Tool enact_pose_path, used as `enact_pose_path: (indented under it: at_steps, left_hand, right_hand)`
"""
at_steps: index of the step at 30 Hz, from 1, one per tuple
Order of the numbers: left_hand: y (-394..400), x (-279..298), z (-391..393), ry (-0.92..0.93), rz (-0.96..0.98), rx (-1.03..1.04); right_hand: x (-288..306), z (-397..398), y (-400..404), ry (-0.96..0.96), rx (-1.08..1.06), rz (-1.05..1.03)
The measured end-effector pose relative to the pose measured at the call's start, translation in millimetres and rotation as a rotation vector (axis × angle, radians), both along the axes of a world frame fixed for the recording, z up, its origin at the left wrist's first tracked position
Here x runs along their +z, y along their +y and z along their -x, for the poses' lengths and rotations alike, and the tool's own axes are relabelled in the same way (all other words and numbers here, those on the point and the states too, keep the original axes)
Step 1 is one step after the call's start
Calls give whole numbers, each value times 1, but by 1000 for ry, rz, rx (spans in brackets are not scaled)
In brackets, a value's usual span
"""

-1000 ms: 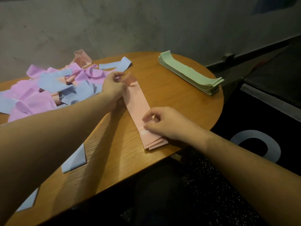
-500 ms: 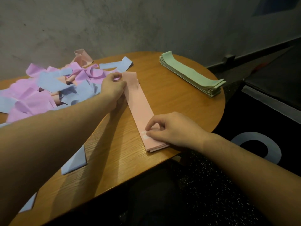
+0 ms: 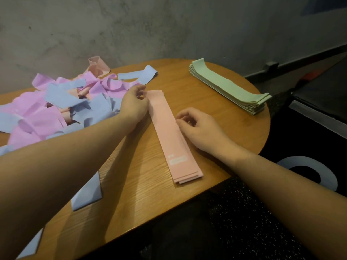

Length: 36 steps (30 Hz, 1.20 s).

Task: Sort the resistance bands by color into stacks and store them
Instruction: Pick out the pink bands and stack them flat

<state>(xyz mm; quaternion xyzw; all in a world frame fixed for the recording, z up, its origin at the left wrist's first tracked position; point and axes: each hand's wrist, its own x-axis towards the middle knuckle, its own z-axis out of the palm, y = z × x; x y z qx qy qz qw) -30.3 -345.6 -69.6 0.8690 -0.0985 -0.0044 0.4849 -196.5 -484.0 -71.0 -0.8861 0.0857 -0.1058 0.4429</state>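
A flat stack of pink bands [image 3: 169, 136] lies lengthwise in the middle of the round wooden table [image 3: 221, 117]. My left hand [image 3: 134, 106] is at the stack's far left corner, where thumb and fingertips pinch the edge of the pink bands. My right hand [image 3: 200, 127] sits beside the stack's right edge at mid length, its fingers loosely curled and the tips touching that edge. A neat stack of green bands [image 3: 231, 87] lies at the far right. A jumbled pile of purple, blue and pink bands [image 3: 62, 104] covers the left of the table.
One blue band [image 3: 87, 195] lies flat near the front edge under my left forearm, another blue band [image 3: 31, 246] at the front left corner. A concrete wall stands behind the table. Dark floor and a black box with a white ring [image 3: 308, 173] are to the right.
My right hand has slid from the near end of the pink stack up to its middle right edge. The top pink band's far end now lies flat, with my left hand still at that end.
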Motion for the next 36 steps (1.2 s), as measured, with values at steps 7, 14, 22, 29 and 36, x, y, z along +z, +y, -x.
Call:
enact_pose_path:
  at_steps: [7, 14, 22, 29, 36]
  left_hand:
    - [2, -9, -3, -70, -138, -59]
    - [2, -15, 1, -168, -171, -113]
    - [4, -15, 0, -157, -146, -107]
    - [3, -15, 0, -169, -128, -71]
    - [8, -9, 17, -285, -47, -130]
  right_hand:
    - [-4, -42, -12, -29, -152, -129]
    - [2, -88, -7, 14, -204, -296]
    - [6, -122, 11, 21, -196, -310]
    - [2, -118, 8, 15, -125, -285]
    - [0, -73, 9, 15, -155, -297]
